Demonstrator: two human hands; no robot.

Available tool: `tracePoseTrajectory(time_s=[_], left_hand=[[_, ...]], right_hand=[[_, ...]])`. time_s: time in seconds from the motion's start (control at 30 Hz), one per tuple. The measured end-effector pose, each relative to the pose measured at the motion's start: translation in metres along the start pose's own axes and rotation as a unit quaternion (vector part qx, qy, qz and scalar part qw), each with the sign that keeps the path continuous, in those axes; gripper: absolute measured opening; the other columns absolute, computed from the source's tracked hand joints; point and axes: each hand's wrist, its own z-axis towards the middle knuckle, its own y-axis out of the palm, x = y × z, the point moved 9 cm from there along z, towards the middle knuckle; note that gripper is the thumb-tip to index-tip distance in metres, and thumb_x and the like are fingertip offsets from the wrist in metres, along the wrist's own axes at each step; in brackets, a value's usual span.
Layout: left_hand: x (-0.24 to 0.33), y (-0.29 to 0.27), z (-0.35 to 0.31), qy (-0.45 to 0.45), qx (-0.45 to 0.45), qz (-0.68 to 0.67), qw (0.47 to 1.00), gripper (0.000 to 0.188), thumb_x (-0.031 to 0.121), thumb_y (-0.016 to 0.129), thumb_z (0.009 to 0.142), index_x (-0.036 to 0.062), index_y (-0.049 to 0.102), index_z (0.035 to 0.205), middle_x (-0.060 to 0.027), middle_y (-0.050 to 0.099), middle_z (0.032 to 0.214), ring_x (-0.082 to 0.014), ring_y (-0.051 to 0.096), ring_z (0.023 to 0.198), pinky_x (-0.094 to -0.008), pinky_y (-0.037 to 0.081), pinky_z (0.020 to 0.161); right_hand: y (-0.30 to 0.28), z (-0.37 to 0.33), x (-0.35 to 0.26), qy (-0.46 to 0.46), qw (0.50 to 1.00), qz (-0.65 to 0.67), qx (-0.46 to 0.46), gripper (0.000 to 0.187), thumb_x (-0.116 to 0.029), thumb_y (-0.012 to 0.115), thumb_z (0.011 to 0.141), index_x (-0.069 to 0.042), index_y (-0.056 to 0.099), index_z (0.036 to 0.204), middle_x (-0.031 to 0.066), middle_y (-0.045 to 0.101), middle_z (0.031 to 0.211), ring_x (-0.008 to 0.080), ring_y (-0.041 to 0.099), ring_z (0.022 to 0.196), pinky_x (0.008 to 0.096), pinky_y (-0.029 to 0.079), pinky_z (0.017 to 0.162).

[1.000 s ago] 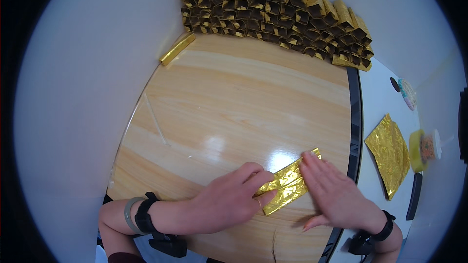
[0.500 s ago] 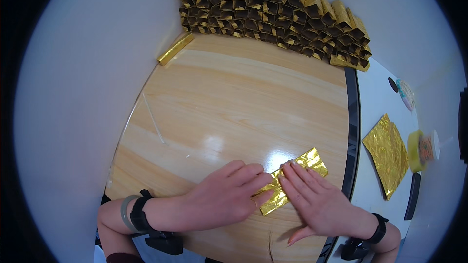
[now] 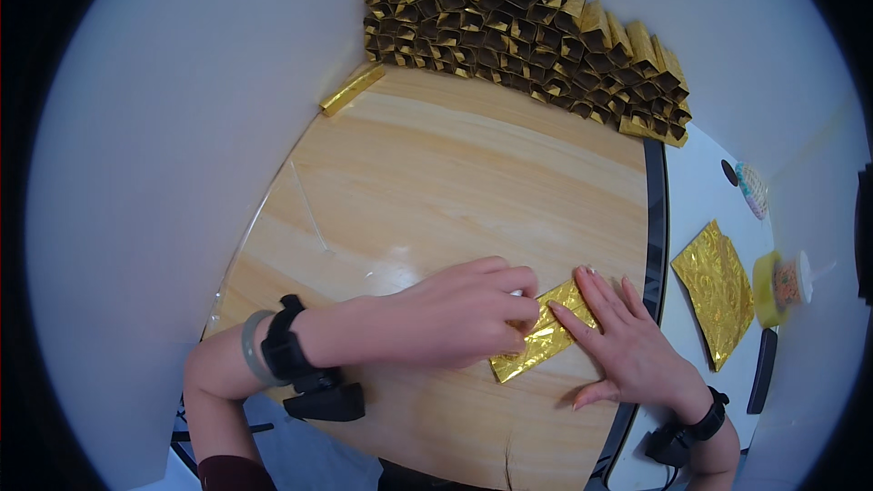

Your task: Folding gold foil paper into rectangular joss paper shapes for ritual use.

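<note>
A folded strip of shiny gold foil paper [image 3: 550, 331] lies slantwise on the wooden table, just ahead of me. My right hand [image 3: 627, 341] rests across its far right end, fingers stretched out and spread. Over the left side of the strip, my left hand [image 3: 464, 311] is closed with its fingers curled. A small pale spot shows between those fingers; I cannot tell whether it is an object or a nail. The left fingertips are partly hidden behind the knuckles.
Many square gold paper tubes [image 3: 509, 32] are stacked along the far edge. One gold tube [image 3: 352, 89] lies at the far left. A thin clear strip [image 3: 311, 207] is on the table. To the right sit gold sheets [image 3: 718, 295], a yellow tape roll [image 3: 769, 289] and a cup [image 3: 793, 278].
My left hand has moved up and to the right, over the strip. My right hand has shifted right and its fingers have spread. The whole view has shifted slightly.
</note>
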Motion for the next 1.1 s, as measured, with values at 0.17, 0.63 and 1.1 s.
tracePoseTrajectory(time_s=[0.17, 0.63, 1.1], left_hand=[[-0.009, 0.016, 0.025, 0.024, 0.076, -0.060, 0.995, 0.024, 0.025, 0.069, 0.081, 0.0218, 0.068, 0.104, -0.0049, 0.059, 0.101, -0.0298, 0.052, 0.106, -0.0402, 0.044, 0.088], [-0.013, 0.033, 0.008, 0.009, -0.065, -0.026, 0.997, 0.055, 0.046, 0.063, 0.084, 0.0370, 0.048, 0.136, -0.0098, 0.032, 0.146, -0.0417, 0.022, 0.139, -0.0674, 0.021, 0.108], [-0.019, 0.041, -0.009, -0.091, -0.145, 0.059, 0.983, 0.088, 0.060, 0.051, 0.087, 0.0060, 0.022, 0.150, -0.0152, 0.013, 0.158, -0.0341, 0.008, 0.147, -0.0668, 0.017, 0.109]], right_hand=[[0.001, 0.002, 0.000, 0.008, 1.000, 0.018, 0.006, 0.112, -0.079, 0.053, 0.071, -0.005, 0.024, 0.149, 0.0291, 0.019, 0.152, 0.0412, 0.019, 0.143, 0.0558, 0.015, 0.114], [0.001, 0.000, 0.004, 0.029, 0.999, -0.006, 0.014, 0.119, -0.080, 0.049, 0.072, 0.011, 0.022, 0.144, 0.0277, 0.024, 0.152, 0.0368, 0.022, 0.144, 0.0545, 0.013, 0.115], [-0.001, 0.000, 0.001, 0.036, 0.999, -0.033, 0.020, 0.117, -0.079, 0.049, 0.073, 0.011, 0.023, 0.144, 0.0265, 0.025, 0.152, 0.0350, 0.023, 0.144, 0.0541, 0.013, 0.115]])
